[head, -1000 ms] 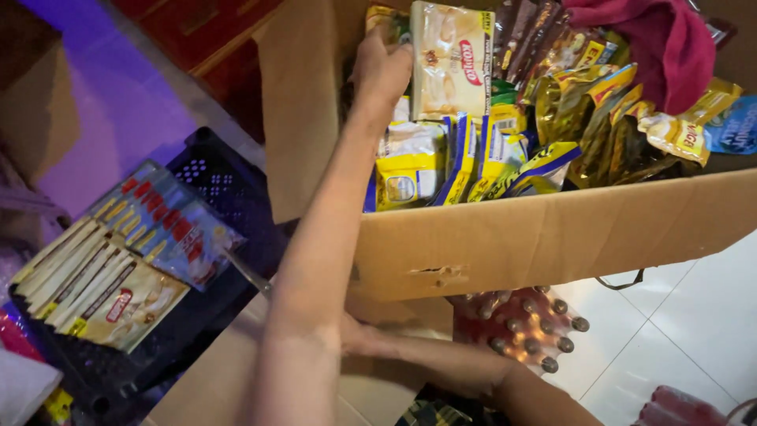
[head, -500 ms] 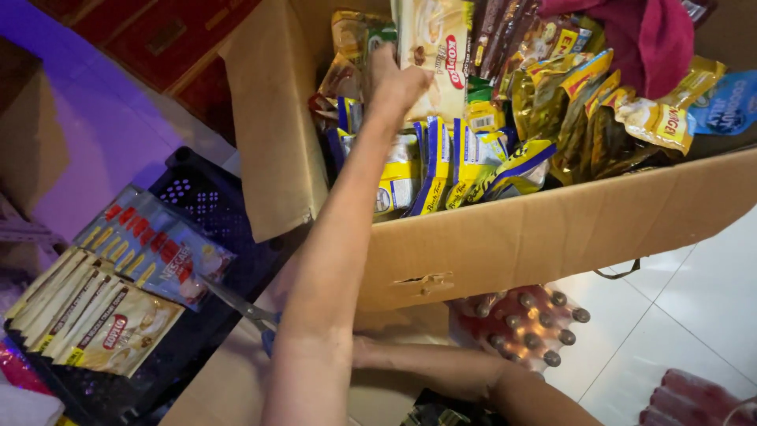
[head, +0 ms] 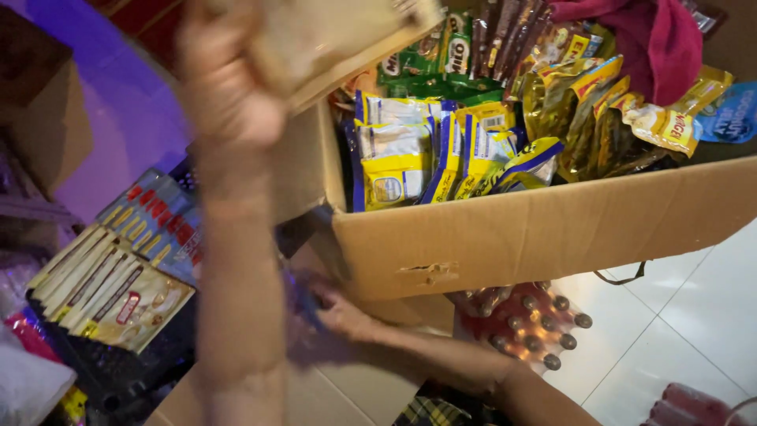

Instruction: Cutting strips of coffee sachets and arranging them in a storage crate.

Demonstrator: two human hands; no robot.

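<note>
My left hand (head: 229, 87) is raised at the upper left, blurred, and shut on a pale flat packet (head: 339, 39) held above the corner of a big open cardboard box (head: 552, 229). The box is packed with yellow-and-blue sachets (head: 394, 166), gold sachets (head: 583, 110) and green packs (head: 426, 55). My right hand (head: 339, 312) reaches leftward low under the box's front corner and rests on a cardboard flap beside something blurred and blue (head: 303, 296). Whether it grips that blue thing is unclear.
A maroon cloth (head: 646, 39) lies on the sachets at the box's far right. At the left, a black crate (head: 118, 371) holds strips of stick sachets (head: 110, 276). A shrink-wrapped pack of small bottles (head: 520, 323) lies on the white tiled floor (head: 678, 331).
My left hand has lifted the pale packet out of the box, up and to the left. My right hand stays low by the box's corner.
</note>
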